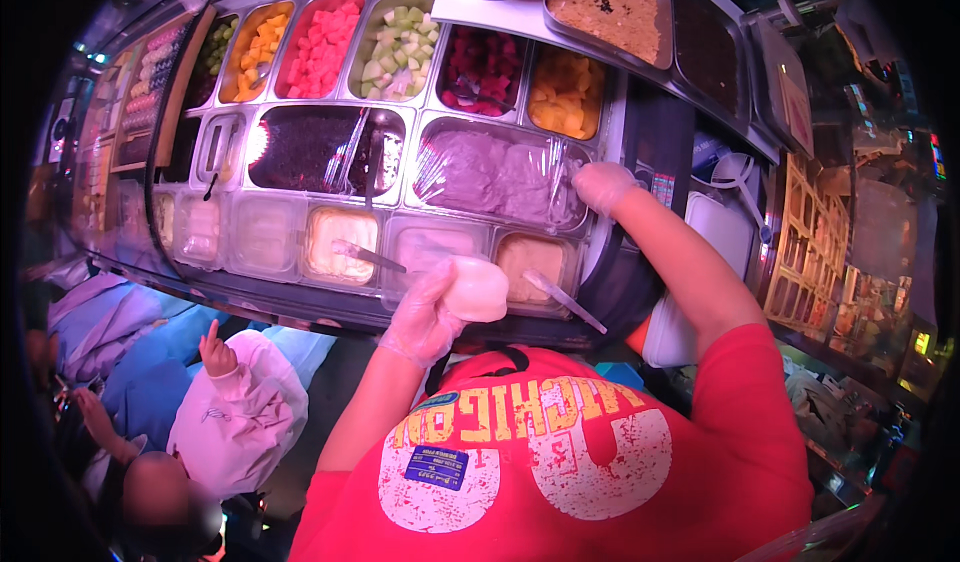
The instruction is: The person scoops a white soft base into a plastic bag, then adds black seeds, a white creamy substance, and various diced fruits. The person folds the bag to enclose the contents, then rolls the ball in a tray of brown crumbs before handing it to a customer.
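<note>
My left hand, in a clear glove, holds a soft white rounded piece, like a dough piece or bun, over the counter's front edge. Out to the right, my gloved right hand has its fingers bunched at the right edge of a tray of purple mash. They pinch the clear plastic wrap stretched over that tray; the fingertips are partly hidden. Below the mash, a tub of tan cream has a spatula leaning out. Another spatula rests in a pale yellow cream tub.
Behind are trays of orange cubes, pink cubes, pale green cubes, dark red cubes and yellow-orange pieces. A crumb tray sits on the raised shelf. People, one in a pink top, stand front left.
</note>
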Demonstrator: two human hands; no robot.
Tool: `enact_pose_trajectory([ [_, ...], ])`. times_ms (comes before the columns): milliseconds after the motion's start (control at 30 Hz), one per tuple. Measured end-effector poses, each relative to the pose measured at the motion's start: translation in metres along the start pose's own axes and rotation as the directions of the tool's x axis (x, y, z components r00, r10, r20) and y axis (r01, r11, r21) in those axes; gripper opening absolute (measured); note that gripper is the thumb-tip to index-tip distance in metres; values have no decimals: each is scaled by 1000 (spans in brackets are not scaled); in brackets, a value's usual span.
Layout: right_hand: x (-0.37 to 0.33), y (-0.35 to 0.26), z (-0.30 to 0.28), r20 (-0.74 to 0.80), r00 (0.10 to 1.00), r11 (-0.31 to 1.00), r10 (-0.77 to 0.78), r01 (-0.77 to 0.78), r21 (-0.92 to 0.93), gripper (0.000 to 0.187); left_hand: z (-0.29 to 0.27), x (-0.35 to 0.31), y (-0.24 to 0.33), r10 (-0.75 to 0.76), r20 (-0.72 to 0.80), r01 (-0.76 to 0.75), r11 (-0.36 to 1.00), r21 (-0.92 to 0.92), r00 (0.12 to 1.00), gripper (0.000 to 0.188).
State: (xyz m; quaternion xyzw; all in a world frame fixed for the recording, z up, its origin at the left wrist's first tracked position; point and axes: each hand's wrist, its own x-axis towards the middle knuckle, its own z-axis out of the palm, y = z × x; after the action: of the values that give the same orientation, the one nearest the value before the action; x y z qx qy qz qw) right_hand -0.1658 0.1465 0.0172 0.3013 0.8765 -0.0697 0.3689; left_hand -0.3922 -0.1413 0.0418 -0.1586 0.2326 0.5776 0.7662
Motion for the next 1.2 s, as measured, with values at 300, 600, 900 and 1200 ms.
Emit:
enact_pose_trajectory([
  [300,25,-2,-45,156,977,989,-148,149,5,29,28,31,-22,-75,-61,74,997,-14,995,60],
  [600,-6,13,-117,233,950,952,-206,250,-179,28,51,87,-9,-96,-142,94,995,-21,985,62],
  [900,-160,81,-181,-119,953,948,-279,293,121,17,57,196,-23,120,-128,-84,963,257,985,63],
  [1200,-176,34,-47,-614,789,962,1,166,215,39,96,163,-28,-119,272,149,985,-92,955,86],
])
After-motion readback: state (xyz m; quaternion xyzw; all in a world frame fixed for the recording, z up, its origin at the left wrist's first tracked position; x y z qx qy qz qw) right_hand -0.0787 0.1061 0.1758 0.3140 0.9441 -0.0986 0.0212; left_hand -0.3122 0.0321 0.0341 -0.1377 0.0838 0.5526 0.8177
